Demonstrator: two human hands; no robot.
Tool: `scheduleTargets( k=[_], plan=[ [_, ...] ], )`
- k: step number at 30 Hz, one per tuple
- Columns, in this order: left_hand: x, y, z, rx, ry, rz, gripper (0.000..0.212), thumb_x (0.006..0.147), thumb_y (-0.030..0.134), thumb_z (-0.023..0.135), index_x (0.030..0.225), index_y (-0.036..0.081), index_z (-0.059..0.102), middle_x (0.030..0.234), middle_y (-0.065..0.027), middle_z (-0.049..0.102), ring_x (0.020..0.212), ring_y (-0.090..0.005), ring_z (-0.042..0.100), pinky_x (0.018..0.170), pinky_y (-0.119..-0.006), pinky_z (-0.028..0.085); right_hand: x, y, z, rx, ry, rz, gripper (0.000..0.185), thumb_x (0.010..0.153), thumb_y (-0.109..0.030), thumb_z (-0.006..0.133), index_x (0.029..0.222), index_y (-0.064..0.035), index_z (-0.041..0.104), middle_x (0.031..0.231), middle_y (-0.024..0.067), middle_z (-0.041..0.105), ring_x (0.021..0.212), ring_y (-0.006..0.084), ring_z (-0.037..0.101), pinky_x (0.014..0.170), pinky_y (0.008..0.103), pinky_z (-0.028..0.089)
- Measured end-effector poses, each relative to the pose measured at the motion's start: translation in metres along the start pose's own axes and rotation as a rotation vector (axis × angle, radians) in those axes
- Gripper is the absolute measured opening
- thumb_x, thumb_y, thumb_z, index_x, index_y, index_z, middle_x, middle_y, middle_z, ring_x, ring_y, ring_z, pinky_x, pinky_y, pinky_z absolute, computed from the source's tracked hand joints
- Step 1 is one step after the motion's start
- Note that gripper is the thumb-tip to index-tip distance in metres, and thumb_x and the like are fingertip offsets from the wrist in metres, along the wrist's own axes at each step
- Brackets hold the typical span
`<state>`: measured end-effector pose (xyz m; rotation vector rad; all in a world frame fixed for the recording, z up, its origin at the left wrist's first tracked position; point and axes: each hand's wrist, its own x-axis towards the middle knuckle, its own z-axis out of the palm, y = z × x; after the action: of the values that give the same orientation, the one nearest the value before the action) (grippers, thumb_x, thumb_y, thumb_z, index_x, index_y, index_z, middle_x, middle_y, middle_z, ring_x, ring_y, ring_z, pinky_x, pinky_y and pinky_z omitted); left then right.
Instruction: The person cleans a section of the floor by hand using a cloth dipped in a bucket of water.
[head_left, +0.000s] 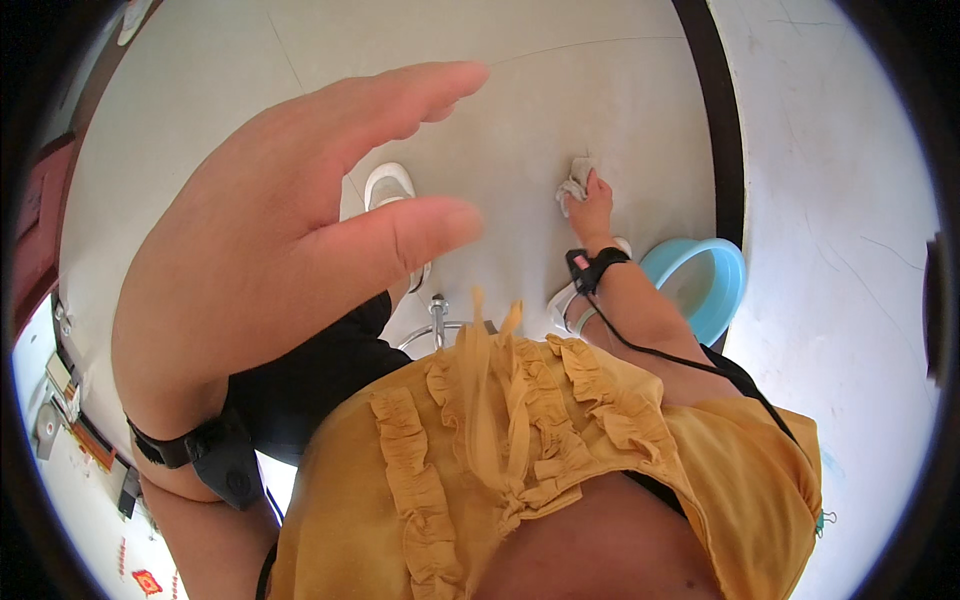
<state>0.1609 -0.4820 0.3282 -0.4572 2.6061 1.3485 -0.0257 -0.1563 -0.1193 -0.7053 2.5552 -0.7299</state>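
My left hand (307, 180) is raised close to the camera, its thumb and fingers apart and nothing between them. A black strap with a small device circles that wrist. Lower down, my right hand (592, 204) grips a crumpled grey-white cloth (576, 180) at the tiled floor (517, 135). The right wrist wears a black band holding a small device with a cable. A light blue plastic basin (731, 289) stands on the floor just right of my right forearm; its contents are hard to make out.
A dark baseboard (726, 150) runs along the white wall (825, 187) beside the basin. My white shoes (389, 182) rest on the floor. The chrome base of a stool (438, 319) shows between my legs. A reddish-brown door or cabinet (41, 217) is at the far left.
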Motion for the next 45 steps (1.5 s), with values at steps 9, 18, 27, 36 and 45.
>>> scheduleTargets(
  k=[9,18,27,36,45],
  plan=[
    [-0.002,-0.001,-0.006,-0.008,-0.041,-0.016,0.062,0.08,0.019,0.064,0.137,0.003,0.043,0.127,-0.0141,0.056,0.116,-0.0202,0.052,0.099,-0.032,0.036,0.036,-0.157,0.088,-0.187,-0.001,-0.519,0.052,0.078,-0.011,0.06,0.128,-0.0099,0.046,0.119,0.0153,0.051,0.11,0.0356,0.049,0.089,0.0461,0.044],
    [0.003,-0.009,-0.005,-0.035,-0.014,-0.031,0.062,0.081,0.019,0.066,0.136,-0.001,0.043,0.127,-0.0148,0.056,0.117,-0.0211,0.052,0.101,-0.033,0.036,0.116,-0.259,0.091,-0.35,-0.28,-0.641,0.029,0.08,-0.015,0.059,0.109,-0.0137,0.063,0.109,0.0097,0.058,0.102,0.0306,0.054,0.085,0.0436,0.047],
    [0.001,-0.005,-0.022,-0.08,0.036,-0.16,0.061,0.082,0.02,0.056,0.139,0.005,0.042,0.126,-0.0139,0.057,0.118,-0.0206,0.051,0.101,-0.033,0.035,0.075,-0.077,-0.032,0.342,0.32,0.152,0.029,0.08,-0.019,0.065,0.103,-0.0012,0.064,0.098,0.0164,0.065,0.09,0.0323,0.06,0.082,0.0405,0.047],
    [0.005,-0.007,-0.021,0.04,-0.025,-0.188,0.068,0.081,0.037,0.053,0.139,0.004,0.041,0.127,-0.0173,0.055,0.119,-0.0249,0.051,0.103,-0.037,0.036,0.093,-0.065,0.023,-0.156,0.368,0.061,0.031,0.075,-0.014,0.058,0.105,-0.0137,0.065,0.105,0.0145,0.061,0.101,0.0335,0.055,0.092,0.0454,0.04],
    [0.024,-0.024,-0.018,-0.101,-0.045,-0.131,0.065,0.085,0.037,0.058,0.139,0.005,0.041,0.127,-0.0149,0.055,0.119,-0.022,0.05,0.102,-0.035,0.034,0.127,-0.193,0.128,-0.021,0.083,-0.317,0.04,0.079,-0.024,0.065,0.114,-0.0051,0.061,0.112,0.0169,0.058,0.113,0.0342,0.048,0.098,0.0446,0.038]
  ],
)
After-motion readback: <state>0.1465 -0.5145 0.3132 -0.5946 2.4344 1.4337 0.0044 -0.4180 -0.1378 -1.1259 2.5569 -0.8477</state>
